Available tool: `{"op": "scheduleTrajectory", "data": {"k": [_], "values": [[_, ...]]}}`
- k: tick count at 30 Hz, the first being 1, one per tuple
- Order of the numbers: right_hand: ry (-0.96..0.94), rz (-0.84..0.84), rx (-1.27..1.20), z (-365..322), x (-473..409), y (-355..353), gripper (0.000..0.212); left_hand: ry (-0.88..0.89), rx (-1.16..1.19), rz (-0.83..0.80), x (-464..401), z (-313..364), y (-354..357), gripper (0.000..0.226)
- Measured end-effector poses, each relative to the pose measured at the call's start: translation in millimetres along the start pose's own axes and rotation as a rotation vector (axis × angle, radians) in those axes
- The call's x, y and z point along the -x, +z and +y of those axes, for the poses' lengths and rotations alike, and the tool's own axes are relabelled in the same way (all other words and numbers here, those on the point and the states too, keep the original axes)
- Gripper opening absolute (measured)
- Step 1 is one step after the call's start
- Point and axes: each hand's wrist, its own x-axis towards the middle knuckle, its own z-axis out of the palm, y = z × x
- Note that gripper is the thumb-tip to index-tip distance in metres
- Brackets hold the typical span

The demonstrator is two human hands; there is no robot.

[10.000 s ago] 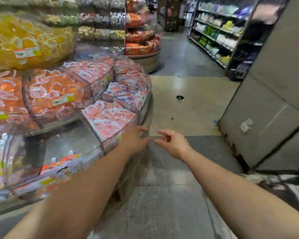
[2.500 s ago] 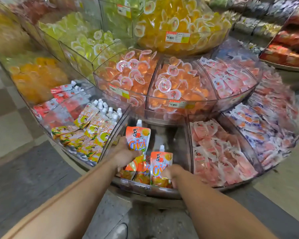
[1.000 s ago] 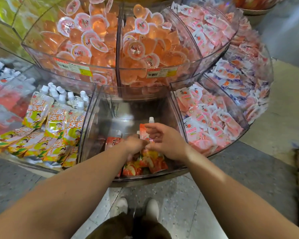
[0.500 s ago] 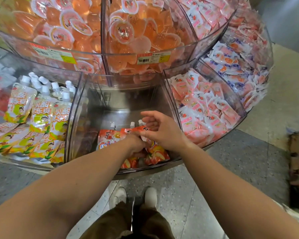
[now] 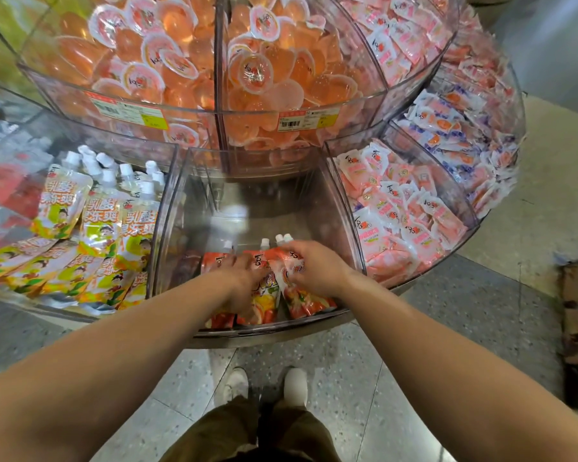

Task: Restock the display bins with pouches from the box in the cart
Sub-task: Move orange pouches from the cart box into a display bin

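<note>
Pressing: both hands on orange pouches [image 5: 264, 288], bin [image 5: 331, 201] front edge
Left hand [image 5: 244, 278]: fingers flat on pouches
Right hand [image 5: 314, 268]: fingers curled, gripping pouch top

Spouted pouches [image 5: 291, 288] lie at the middle bin's [image 5: 344, 228] front edge under both hands; left bin [image 5: 161, 235] holds pouches, right bin [image 5: 461, 208] sachets.

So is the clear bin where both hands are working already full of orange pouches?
No, the clear bin holds only a few orange pouches along its front edge, with its back bare.
</note>
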Motion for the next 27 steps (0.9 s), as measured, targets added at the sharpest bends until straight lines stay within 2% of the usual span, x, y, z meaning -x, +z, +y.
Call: {"op": "scheduleTrajectory", "data": {"k": [3,5,12,15,17,21,27], "values": [[0.091,-0.235,0.239,6.0,1.1,10.9,0.071,-0.007,-0.072,-0.095,3.5,-4.0,7.2,0.103],[0.153,-0.286,0.32,8.6,1.3,12.6,0.076,-0.024,-0.11,-0.11,4.5,-3.3,6.3,0.102],[0.247,-0.33,0.455,-3.7,1.6,20.1,0.078,-0.049,-0.136,-0.083,10.9,-9.9,11.2,0.094],[0.269,-0.335,0.435,-9.8,5.1,16.7,0.081,-0.019,-0.121,-0.008,14.5,-7.9,7.7,0.091],[0.284,-0.303,0.396,-7.6,6.2,17.0,0.076,0.048,-0.091,0.027,11.1,-6.4,6.6,0.092],[0.271,-0.26,0.355,-10.6,9.6,14.0,0.058,0.225,-0.207,-0.007,9.0,11.3,3.3,0.084],[0.32,-0.226,0.36,-13.7,12.3,11.5,0.065,0.125,-0.392,0.028,6.3,10.9,4.0,0.071]]}}
